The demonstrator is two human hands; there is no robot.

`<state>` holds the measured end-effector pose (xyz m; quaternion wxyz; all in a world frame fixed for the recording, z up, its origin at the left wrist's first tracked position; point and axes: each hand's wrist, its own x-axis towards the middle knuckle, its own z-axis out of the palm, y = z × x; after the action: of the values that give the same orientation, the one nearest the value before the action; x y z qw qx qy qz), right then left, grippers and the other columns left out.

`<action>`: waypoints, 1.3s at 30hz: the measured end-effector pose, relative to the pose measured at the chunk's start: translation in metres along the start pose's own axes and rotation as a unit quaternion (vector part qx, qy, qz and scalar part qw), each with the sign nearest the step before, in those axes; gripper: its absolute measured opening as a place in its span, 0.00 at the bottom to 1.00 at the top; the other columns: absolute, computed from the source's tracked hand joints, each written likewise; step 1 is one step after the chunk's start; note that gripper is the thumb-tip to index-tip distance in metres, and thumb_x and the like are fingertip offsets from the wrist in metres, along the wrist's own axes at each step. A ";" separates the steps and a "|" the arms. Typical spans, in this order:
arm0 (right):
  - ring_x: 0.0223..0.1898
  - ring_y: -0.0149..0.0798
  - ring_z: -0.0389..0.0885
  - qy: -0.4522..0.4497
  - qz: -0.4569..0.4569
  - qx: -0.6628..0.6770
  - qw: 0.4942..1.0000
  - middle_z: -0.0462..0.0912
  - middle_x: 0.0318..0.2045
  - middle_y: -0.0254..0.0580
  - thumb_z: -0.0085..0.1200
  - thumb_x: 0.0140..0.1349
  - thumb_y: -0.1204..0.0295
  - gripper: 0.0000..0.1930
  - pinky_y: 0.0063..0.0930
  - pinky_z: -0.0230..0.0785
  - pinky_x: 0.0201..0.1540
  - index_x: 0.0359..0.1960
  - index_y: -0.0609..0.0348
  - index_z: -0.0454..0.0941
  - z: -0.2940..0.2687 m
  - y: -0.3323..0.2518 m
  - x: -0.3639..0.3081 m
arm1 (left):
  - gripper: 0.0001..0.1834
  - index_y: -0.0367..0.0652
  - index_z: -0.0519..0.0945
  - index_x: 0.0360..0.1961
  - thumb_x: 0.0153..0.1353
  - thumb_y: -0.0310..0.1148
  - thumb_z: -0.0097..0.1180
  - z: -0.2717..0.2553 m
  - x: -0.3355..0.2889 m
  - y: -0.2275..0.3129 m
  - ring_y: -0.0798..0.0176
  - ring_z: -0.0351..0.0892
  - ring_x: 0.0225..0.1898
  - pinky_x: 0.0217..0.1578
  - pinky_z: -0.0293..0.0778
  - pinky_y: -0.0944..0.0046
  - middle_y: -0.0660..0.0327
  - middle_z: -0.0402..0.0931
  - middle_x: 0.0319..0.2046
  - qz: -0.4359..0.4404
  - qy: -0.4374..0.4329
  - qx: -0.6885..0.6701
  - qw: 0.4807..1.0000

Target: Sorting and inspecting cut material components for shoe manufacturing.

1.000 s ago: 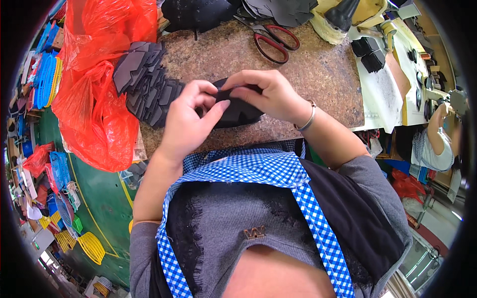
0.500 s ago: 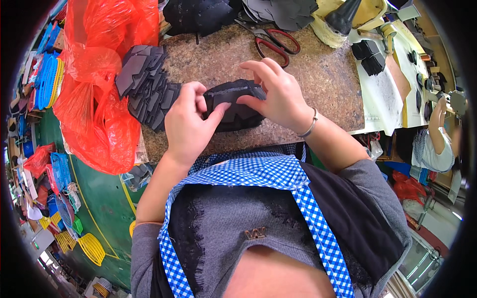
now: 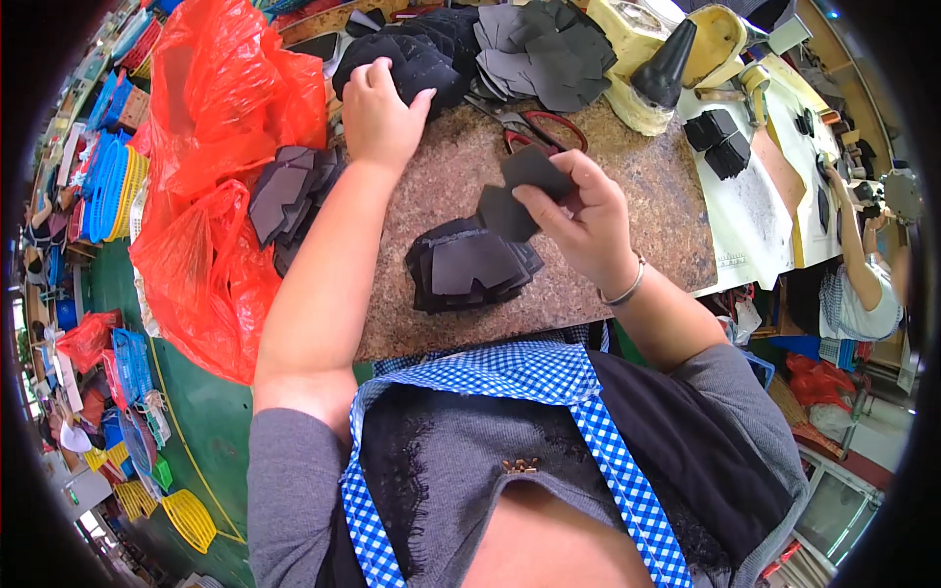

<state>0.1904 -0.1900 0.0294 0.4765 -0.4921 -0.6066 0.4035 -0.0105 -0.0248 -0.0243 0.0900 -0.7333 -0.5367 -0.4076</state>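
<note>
Now the right hand (image 3: 578, 220) pinches two dark cut pieces (image 3: 520, 191) above the brown speckled desk (image 3: 647, 211), just over a stack of similar pieces (image 3: 470, 267). Left hand (image 3: 380, 108) is out at the far pile of black pieces (image 3: 431, 54), fingers curled over its edge. Beside it, the red plastic bag (image 3: 221, 108) spills more dark pieces (image 3: 284, 201) at its mouth.
</note>
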 end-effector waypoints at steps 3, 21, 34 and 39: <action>0.34 0.21 0.75 0.020 0.018 -0.001 1.000 0.78 0.34 0.31 0.61 0.59 0.79 0.10 0.18 0.70 0.35 0.40 0.65 0.74 -0.004 0.013 0.001 | 0.18 0.42 0.79 0.34 0.46 0.40 0.72 0.009 0.007 -0.011 0.47 0.74 0.45 0.46 0.72 0.51 0.56 0.75 0.41 -0.033 -0.068 0.029 0.997; 0.41 0.31 0.81 0.081 0.000 0.160 0.984 0.81 0.41 0.42 0.65 0.54 0.84 0.33 0.21 0.76 0.41 0.60 0.60 0.61 -0.002 0.016 0.011 | 0.29 0.39 0.71 0.51 0.51 0.34 0.72 -0.119 -0.098 0.052 0.54 0.76 0.48 0.49 0.72 0.59 0.52 0.74 0.49 -0.030 -0.105 -0.209 0.972; 0.22 0.20 0.70 -0.061 0.022 -0.109 0.992 0.74 0.22 0.30 0.71 0.51 0.74 0.23 0.17 0.66 0.24 0.48 0.60 0.74 0.022 0.023 -0.008 | 0.20 0.35 0.69 0.49 0.59 0.28 0.63 -0.136 -0.119 0.068 0.75 0.70 0.17 0.21 0.65 0.70 0.63 0.74 0.15 -0.274 -0.280 -0.361 0.846; 0.25 0.30 0.75 -0.080 -0.024 -0.176 0.981 0.76 0.25 0.34 0.70 0.48 0.74 0.25 0.24 0.70 0.29 0.48 0.58 0.72 0.024 0.026 -0.008 | 0.20 0.38 0.71 0.49 0.59 0.33 0.63 -0.130 -0.123 0.065 0.59 0.72 0.13 0.20 0.68 0.61 0.62 0.73 0.13 -0.206 -0.278 -0.248 0.905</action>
<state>0.1727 -0.1930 -0.0023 0.3413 -0.5200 -0.7160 0.3170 -0.0309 -0.2130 -0.0051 -0.3335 -0.6890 -0.5605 -0.3162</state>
